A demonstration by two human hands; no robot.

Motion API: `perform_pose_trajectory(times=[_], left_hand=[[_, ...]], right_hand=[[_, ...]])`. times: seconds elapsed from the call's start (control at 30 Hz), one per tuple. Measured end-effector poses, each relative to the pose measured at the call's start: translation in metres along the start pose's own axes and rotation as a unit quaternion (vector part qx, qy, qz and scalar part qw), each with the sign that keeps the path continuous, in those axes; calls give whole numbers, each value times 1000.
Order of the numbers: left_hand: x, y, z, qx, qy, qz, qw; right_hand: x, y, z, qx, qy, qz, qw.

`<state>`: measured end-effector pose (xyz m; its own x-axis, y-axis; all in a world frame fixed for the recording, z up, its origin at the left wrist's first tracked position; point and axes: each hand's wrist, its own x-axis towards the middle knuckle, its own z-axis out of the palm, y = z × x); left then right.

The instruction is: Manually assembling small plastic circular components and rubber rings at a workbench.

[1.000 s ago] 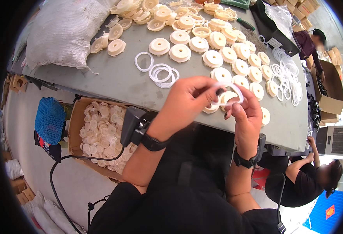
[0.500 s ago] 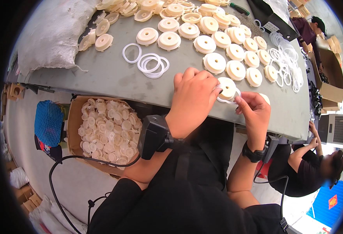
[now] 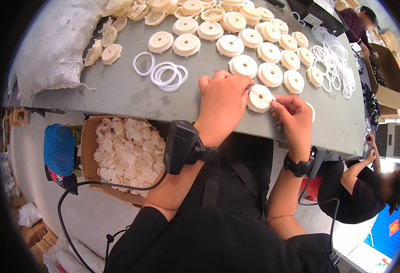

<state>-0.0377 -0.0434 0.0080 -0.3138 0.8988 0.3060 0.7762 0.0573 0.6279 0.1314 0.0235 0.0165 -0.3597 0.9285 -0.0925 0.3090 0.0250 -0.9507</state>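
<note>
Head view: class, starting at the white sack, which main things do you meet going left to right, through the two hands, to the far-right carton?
Sack → loose rings → left hand → disc → right hand → ring pile → carton.

Grey table (image 3: 118, 91), pale floor (image 3: 27, 145)

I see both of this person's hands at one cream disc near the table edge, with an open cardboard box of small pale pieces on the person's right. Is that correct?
Not quite: the cardboard box of small pale pieces is on the person's left, as the head view shows. The left hand and right hand are at one cream disc near the table edge.
</note>
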Motion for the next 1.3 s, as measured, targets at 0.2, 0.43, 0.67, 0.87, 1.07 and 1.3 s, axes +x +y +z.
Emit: perform_pose_trajectory(times=[0.2, 0.43, 0.67, 0.87, 1.07, 1.3], left_hand=[[9, -1, -1, 43, -34, 28, 998], [19, 5, -8, 102, -92, 33, 990], [29, 11, 1, 125, -112, -16, 986], [29, 7, 6, 148, -83, -31, 985], [21, -2, -8, 59, -19, 7, 998], [-16, -34, -70, -7, 111, -44, 993]], right_hand=[[4, -8, 5, -25, 22, 24, 999], [8, -6, 23, -118, 94, -57, 987], [16, -10, 23, -130, 96, -27, 986], [19, 5, 19, -190, 107, -65, 974], [14, 2, 18, -22, 103, -19, 994], [0, 6, 14, 14, 121, -95, 988]])
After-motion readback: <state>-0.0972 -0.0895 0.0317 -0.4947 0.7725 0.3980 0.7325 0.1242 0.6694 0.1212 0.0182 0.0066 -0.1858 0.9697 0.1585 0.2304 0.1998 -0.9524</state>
